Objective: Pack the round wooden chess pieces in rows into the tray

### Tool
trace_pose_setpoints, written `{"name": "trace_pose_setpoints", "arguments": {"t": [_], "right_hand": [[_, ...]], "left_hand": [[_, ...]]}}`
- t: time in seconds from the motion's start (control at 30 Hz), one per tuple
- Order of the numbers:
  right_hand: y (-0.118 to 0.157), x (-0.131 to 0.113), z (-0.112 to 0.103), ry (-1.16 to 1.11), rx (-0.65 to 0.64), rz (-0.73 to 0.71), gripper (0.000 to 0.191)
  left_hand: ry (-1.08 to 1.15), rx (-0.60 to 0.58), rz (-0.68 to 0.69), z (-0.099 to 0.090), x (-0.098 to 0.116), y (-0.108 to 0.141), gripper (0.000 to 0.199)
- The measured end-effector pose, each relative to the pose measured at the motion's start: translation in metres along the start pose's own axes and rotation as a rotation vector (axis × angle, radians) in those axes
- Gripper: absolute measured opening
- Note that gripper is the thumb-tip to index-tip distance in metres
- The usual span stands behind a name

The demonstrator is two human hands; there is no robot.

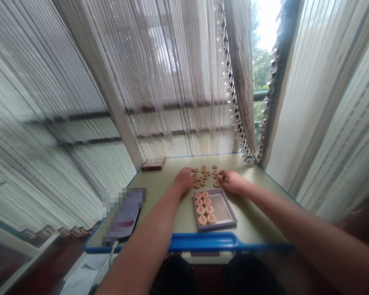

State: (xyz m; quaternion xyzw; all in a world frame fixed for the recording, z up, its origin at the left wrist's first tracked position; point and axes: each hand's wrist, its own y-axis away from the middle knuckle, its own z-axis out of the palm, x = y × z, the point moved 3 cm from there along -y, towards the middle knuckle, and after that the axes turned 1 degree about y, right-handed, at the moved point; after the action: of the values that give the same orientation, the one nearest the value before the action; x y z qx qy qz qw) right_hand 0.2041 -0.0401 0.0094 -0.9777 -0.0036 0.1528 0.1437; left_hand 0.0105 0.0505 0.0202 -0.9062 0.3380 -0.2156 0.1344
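Observation:
Several round wooden xiangqi pieces (pixel 204 177) lie in a loose cluster on the tabletop between my two hands. My left hand (pixel 183 180) rests at the cluster's left edge, fingers apart and reaching toward the nearest pieces; part of its fingers is hidden. At the right edge, my right hand (pixel 233 181) has its fingertips against a piece (pixel 219 179), with the fingers apart. A shallow box (pixel 230 211) sits nearer to me. Its left side holds two columns of pieces with red characters (pixel 208 209).
The pale green table (pixel 162 196) has a blue rim with a blue front groove (pixel 203 241). A brown book-like box (pixel 154 163) lies at the far left. A partly blurred tablet (pixel 127 215) with a white cable (pixel 113 252) lies at the left. String curtains (pixel 178 82) hang behind.

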Motion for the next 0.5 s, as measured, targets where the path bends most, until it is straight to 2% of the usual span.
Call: {"name": "trace_pose_setpoints", "arguments": {"t": [0.1, 0.2, 0.27, 0.37, 0.5], "right_hand": [[-0.015, 0.003, 0.0, -0.043, 0.127, 0.057, 0.057], [-0.021, 0.007, 0.006, -0.081, 0.291, 0.05, 0.045], [-0.022, 0.013, 0.01, -0.141, 0.338, 0.023, 0.036], [-0.022, 0.022, 0.013, -0.216, 0.311, -0.032, 0.036], [-0.024, 0.028, 0.019, -0.199, 0.171, -0.064, 0.032]], "left_hand": [[0.01, 0.036, -0.012, 0.005, -0.006, -0.007, 0.043], [0.002, -0.061, 0.027, 0.011, -0.008, -0.01, 0.047], [-0.017, -0.147, 0.062, 0.015, -0.006, -0.01, 0.044], [-0.025, -0.126, 0.096, 0.013, -0.002, -0.007, 0.04], [-0.009, -0.059, 0.151, 0.009, 0.008, -0.005, 0.037]]}}
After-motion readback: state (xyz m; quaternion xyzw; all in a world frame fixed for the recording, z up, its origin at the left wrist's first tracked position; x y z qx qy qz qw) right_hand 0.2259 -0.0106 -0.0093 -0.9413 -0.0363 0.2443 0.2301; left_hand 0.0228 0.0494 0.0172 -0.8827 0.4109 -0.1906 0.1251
